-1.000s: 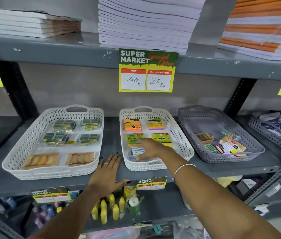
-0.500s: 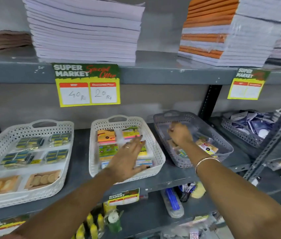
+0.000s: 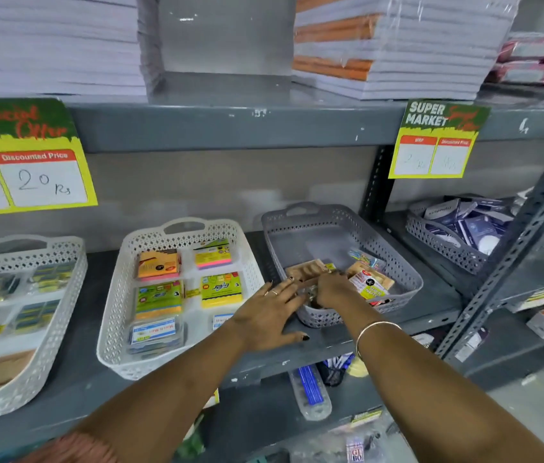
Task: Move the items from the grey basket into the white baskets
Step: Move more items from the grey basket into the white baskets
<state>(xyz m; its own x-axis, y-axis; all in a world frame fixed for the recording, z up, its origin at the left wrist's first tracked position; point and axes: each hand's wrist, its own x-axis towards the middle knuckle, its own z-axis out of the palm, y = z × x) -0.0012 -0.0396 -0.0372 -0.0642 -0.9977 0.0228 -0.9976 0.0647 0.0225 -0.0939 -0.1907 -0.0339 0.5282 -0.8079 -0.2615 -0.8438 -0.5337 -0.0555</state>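
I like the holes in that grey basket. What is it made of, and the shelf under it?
The grey basket looks like moulded plastic: matt, with a lattice of small holes and rounded corners. The shelf seems to be grey painted metal, smooth with small chips and scuffs, though paint hides what is beneath.

Grey lattice basket (image 3: pixel 407 272), white lattice baskets (image 3: pixel 113 315), yellow-green price tags (image 3: pixel 437 142)

- Right hand (image 3: pixel 332 290) reaches into the perforated grey plastic basket (image 3: pixel 401 262), fingers curled among small packets (image 3: pixel 369 284).
- Left hand (image 3: pixel 269 314) lies flat on the grey metal shelf (image 3: pixel 431 302), touching that basket's near corner.
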